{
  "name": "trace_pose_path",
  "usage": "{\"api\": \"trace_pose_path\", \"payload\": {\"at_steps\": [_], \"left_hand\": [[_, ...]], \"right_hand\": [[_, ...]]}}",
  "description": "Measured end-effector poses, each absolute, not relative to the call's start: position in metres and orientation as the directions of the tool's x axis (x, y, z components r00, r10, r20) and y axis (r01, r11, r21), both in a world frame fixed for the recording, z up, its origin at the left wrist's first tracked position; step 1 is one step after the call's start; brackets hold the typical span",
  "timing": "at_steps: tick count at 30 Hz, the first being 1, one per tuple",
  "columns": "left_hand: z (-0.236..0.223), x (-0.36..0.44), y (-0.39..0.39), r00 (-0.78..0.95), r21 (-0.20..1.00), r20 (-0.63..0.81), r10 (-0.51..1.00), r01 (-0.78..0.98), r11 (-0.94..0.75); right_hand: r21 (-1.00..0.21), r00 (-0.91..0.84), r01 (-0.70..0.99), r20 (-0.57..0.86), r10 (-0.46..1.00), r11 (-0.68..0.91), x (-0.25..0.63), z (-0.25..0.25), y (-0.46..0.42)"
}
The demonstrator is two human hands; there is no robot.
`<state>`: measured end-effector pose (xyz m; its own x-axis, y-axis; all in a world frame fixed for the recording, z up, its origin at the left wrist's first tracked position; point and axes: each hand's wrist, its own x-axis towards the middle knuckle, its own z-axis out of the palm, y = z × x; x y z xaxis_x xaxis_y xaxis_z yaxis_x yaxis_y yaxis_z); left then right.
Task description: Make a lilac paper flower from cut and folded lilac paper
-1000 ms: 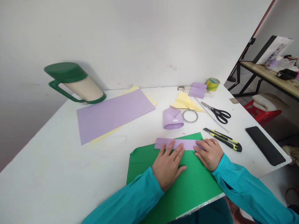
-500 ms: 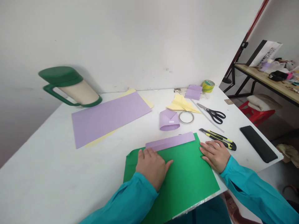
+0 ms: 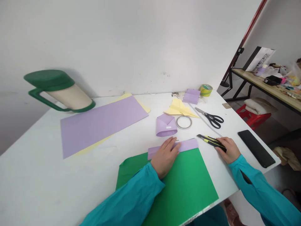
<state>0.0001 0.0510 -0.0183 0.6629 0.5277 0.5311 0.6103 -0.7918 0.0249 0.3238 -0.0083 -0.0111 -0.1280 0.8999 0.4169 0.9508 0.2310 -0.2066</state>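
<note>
My left hand point(image 3: 165, 157) lies flat across a folded purple paper strip point(image 3: 189, 145), fingers stretched out and covering its middle. The strip rests along the top edge of a green sheet point(image 3: 190, 182). On the right, my right hand point(image 3: 228, 150) has its fingers around the handle of a black and yellow utility knife point(image 3: 210, 140), which lies on the table with its tip pointing left. Just beyond the strip sits a folded purple paper piece point(image 3: 166, 125), with a roll of narrow tape point(image 3: 184, 122) beside it.
Scissors point(image 3: 210, 117), a yellow folded paper point(image 3: 180, 108), a small purple paper point(image 3: 191, 96) and a yellow-green tape roll point(image 3: 206, 90) lie farther back. A black phone-like slab point(image 3: 256, 148) is at right. A large purple sheet point(image 3: 103, 124) and a green-lidded jug point(image 3: 63, 91) stand left.
My left hand has moved right and up onto the strip. My right hand has left the green sheet's edge and closed on the utility knife. The view has shifted slightly.
</note>
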Motion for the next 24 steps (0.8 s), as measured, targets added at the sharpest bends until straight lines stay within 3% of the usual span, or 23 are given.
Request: {"api": "trace_pose_path", "payload": {"at_steps": [4, 8, 15, 18, 20, 22, 24], "left_hand": [[-0.032, -0.007, 0.054, 0.635, 0.165, 0.543, 0.550, 0.561, -0.811], [-0.032, -0.007, 0.054, 0.595, 0.235, 0.576, 0.561, 0.537, -0.810], [-0.004, 0.000, 0.036, 0.678, -0.029, 0.627, 0.382, 0.511, -0.859], [0.003, 0.004, 0.018, 0.709, -0.047, 0.546, 0.446, 0.557, -0.829], [0.003, 0.006, 0.009, 0.700, -0.024, 0.462, 0.545, 0.624, -0.781], [0.001, 0.008, 0.005, 0.691, 0.007, 0.387, 0.610, 0.659, -0.752], [-0.002, 0.007, 0.005, 0.692, 0.035, 0.346, 0.633, 0.665, -0.746]], "right_hand": [[-0.343, -0.132, 0.895, 0.411, 0.902, 0.287, 0.325, -0.006, -0.005], [-0.332, -0.162, 0.889, 0.415, 0.895, 0.315, 0.324, -0.005, -0.003], [-0.146, -0.171, 0.961, 0.355, 0.919, 0.235, 0.313, -0.002, 0.003], [0.024, -0.150, 0.988, 0.373, 0.915, 0.153, 0.280, 0.013, -0.002], [0.072, -0.333, 0.942, 0.351, 0.875, 0.329, 0.248, 0.020, -0.007], [0.036, -0.480, 0.868, 0.311, 0.820, 0.495, 0.218, 0.018, -0.011], [0.024, -0.531, 0.834, 0.311, 0.788, 0.552, 0.197, 0.011, -0.012]]}}
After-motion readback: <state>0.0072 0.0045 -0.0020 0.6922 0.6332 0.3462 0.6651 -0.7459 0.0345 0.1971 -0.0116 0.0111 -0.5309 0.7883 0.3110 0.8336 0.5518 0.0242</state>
